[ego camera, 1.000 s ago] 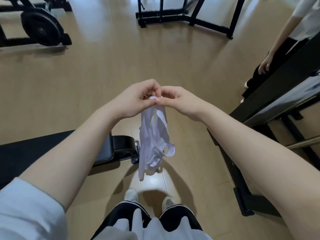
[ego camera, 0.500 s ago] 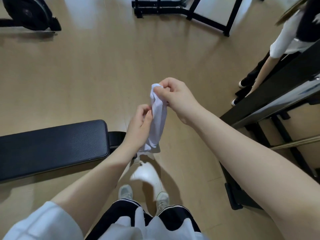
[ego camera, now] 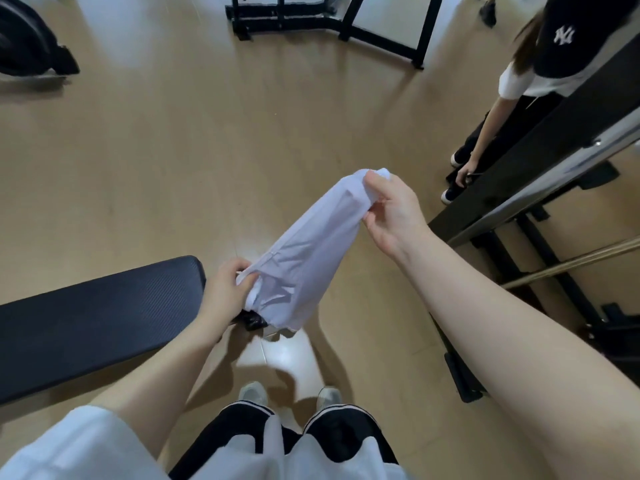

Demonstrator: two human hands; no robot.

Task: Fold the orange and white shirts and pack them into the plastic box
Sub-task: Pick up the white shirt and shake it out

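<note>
While both hands (ego camera: 394, 216) pinch the white shirt (ego camera: 304, 251) taut, no box seemingly shows.

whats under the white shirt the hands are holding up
Below the white shirt, held in the air by the left hand and right hand, lie bare wooden floor and the bench's dark end fitting, partly covered. No plastic box shows.

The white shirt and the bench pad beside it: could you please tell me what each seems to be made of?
White shirt: thin, soft woven or knit fabric, matte; it drapes and creases between the left hand and right hand, and looks slightly sheer. Bench pad: probably vinyl or synthetic leather over padding; dark, with a fine ribbed texture, rounded edge and faint sheen.
</note>
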